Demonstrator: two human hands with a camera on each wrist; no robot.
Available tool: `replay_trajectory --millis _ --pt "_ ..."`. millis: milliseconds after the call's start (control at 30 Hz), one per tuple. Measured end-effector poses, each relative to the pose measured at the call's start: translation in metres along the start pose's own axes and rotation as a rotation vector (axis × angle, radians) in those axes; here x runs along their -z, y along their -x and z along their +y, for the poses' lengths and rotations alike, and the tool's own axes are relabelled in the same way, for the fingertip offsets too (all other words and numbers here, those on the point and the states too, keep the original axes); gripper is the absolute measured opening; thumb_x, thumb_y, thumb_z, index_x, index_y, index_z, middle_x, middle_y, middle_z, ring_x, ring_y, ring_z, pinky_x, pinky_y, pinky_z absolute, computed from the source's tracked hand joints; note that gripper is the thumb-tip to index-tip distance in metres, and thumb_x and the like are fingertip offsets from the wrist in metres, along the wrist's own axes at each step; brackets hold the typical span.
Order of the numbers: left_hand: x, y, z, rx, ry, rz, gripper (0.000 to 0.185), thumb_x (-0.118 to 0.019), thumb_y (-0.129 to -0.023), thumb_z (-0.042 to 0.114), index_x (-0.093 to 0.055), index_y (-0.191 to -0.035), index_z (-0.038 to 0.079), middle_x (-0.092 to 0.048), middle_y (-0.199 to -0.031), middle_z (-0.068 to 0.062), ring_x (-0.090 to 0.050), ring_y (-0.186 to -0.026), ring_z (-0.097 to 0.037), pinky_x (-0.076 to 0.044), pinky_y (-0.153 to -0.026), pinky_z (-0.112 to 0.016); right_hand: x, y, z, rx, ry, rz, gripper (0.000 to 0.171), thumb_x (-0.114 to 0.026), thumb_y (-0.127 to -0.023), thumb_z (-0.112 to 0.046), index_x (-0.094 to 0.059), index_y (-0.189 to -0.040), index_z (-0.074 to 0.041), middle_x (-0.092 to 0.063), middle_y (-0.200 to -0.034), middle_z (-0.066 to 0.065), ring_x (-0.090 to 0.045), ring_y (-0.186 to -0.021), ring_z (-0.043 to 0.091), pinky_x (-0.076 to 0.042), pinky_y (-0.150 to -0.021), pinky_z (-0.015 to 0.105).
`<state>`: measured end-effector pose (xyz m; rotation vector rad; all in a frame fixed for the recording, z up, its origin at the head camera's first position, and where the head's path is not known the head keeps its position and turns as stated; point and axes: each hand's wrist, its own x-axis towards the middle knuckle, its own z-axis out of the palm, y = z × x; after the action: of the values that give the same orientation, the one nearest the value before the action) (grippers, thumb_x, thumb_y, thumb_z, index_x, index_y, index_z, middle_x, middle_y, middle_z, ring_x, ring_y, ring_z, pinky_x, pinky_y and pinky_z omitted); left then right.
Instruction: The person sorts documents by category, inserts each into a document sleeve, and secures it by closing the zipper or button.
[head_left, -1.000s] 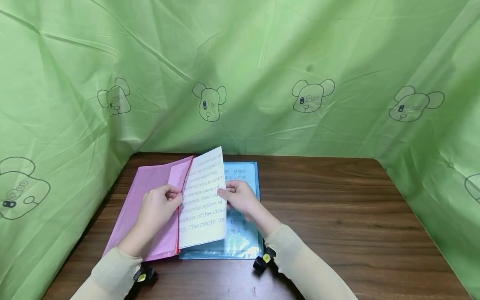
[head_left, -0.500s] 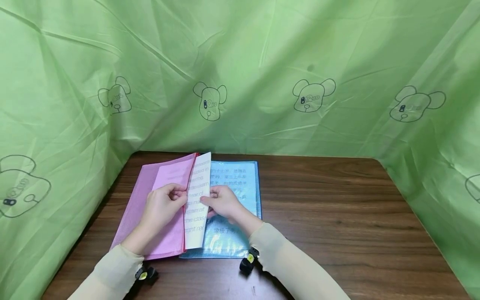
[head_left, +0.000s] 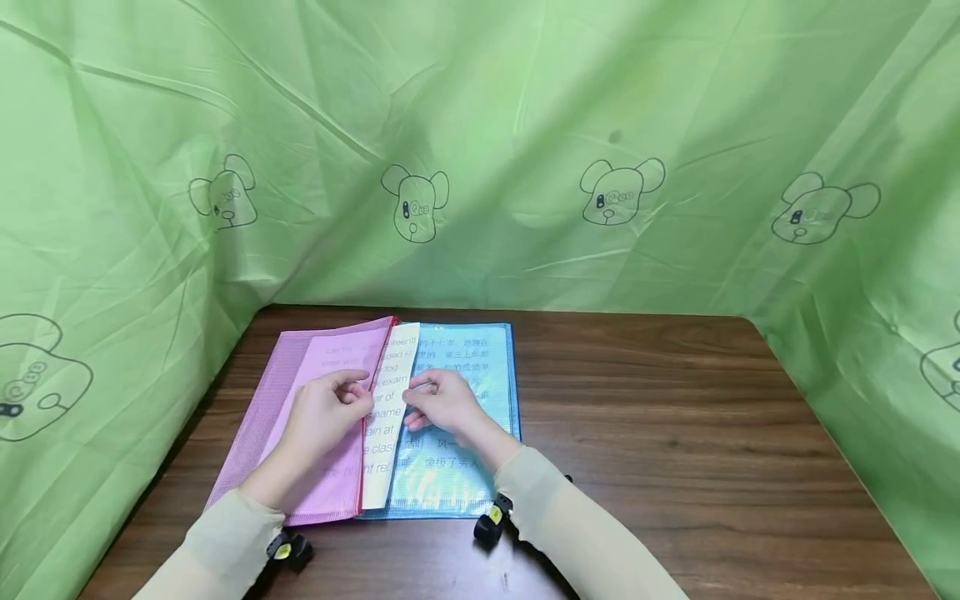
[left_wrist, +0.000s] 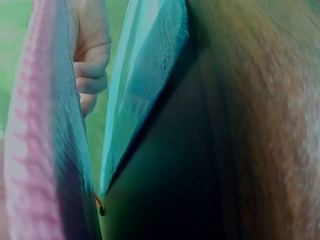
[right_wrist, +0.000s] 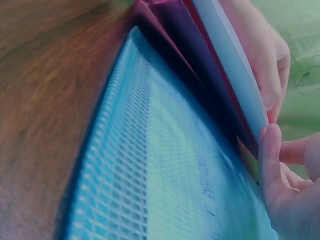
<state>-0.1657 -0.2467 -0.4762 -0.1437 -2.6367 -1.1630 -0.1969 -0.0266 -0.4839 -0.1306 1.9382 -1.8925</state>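
The left hand (head_left: 330,417) is holding the pink pouch (head_left: 300,433) open; the right hand (head_left: 442,404) is pinching the printed sheet (head_left: 390,417), mostly inserted.

L grip (head_left: 327,414), R grip (head_left: 442,402): fingers curled, pinching.

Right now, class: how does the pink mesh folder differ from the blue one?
The pink folder lies left, the blue folder right. The pink folder is taking in a printed sheet, partly sticking out; the blue folder's sheet sits fully inside. Both hands work at the pink folder's edge. Both are mesh and lie flat.
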Motion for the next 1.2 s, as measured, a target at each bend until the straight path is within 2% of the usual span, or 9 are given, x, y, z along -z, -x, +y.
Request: replay_trajectory --millis 133,333,533,700,833,933,1200 --pt "-0.001 -0.002 -0.003 0.012 0.003 -0.030 0.037 -0.073 -0.085 0.002 -0.081 -0.121 -0.001 -0.073 -0.082 -0.001 -0.064 -0.075 -0.012 -0.051 -0.068 -0.017 -0.004 -0.004 0.002 0.021 0.056 0.022 0.025 -0.072 -0.104 -0.006 -0.067 -0.128 -0.002 -0.078 -0.090 0.010 -0.075 -0.063 0.019 -0.066 -0.066 0.037" --pt "-0.006 -0.002 -0.005 -0.017 0.031 -0.072 0.042 -0.075 -0.085 0.003 -0.079 -0.126 -0.003 -0.072 -0.083 -0.004 -0.064 -0.075 -0.013 -0.052 -0.065 -0.020 -0.012 -0.008 0.007 0.127 0.174 0.058 0.039 -0.073 -0.104 -0.006 -0.064 -0.142 -0.009 -0.078 -0.087 0.002 -0.074 -0.059 0.020 -0.064 -0.060 0.036" --pt "-0.010 -0.001 0.002 -0.050 0.070 -0.088 0.043 -0.074 -0.084 -0.002 -0.078 -0.127 -0.004 -0.073 -0.086 -0.005 -0.065 -0.077 -0.012 -0.054 -0.068 -0.020 -0.018 -0.010 0.007 0.181 0.205 0.075 0.045 -0.073 -0.103 -0.004 -0.065 -0.147 -0.011 -0.078 -0.084 0.002 -0.072 -0.056 0.018 -0.063 -0.057 0.035" --pt "-0.011 -0.001 0.008 -0.090 0.077 -0.090 0.043 -0.076 -0.085 -0.004 -0.077 -0.127 -0.005 -0.073 -0.088 -0.002 -0.066 -0.079 -0.012 -0.056 -0.071 -0.020 -0.024 -0.015 0.009 0.167 0.246 0.067 0.044 -0.073 -0.104 -0.006 -0.064 -0.147 -0.010 -0.075 -0.079 0.000 -0.071 -0.056 0.017 -0.063 -0.056 0.032" --pt "-0.012 0.001 0.011 -0.104 0.054 -0.061 0.041 -0.076 -0.086 -0.003 -0.078 -0.127 -0.004 -0.073 -0.087 -0.001 -0.066 -0.079 -0.012 -0.056 -0.071 -0.021 -0.026 -0.017 0.010 0.149 0.255 0.073 0.044 -0.073 -0.105 -0.007 -0.063 -0.148 -0.010 -0.075 -0.079 -0.001 -0.071 -0.057 0.015 -0.062 -0.057 0.030" --pt "-0.012 0.001 0.011 -0.093 0.059 -0.044 0.042 -0.075 -0.084 -0.004 -0.078 -0.126 -0.003 -0.073 -0.087 -0.001 -0.066 -0.078 -0.012 -0.055 -0.071 -0.020 -0.026 -0.017 0.010 0.139 0.248 0.072 0.042 -0.073 -0.105 -0.007 -0.064 -0.146 -0.010 -0.075 -0.082 0.001 -0.071 -0.058 0.014 -0.061 -0.056 0.030" --pt "-0.009 0.001 0.016 -0.062 0.101 -0.059 0.044 -0.073 -0.083 -0.005 -0.078 -0.127 -0.002 -0.074 -0.088 -0.003 -0.066 -0.078 -0.012 -0.056 -0.070 -0.020 -0.026 -0.018 0.009 0.104 0.227 0.059 0.039 -0.073 -0.105 -0.006 -0.065 -0.143 -0.007 -0.075 -0.085 0.005 -0.070 -0.058 0.014 -0.057 -0.053 0.027"
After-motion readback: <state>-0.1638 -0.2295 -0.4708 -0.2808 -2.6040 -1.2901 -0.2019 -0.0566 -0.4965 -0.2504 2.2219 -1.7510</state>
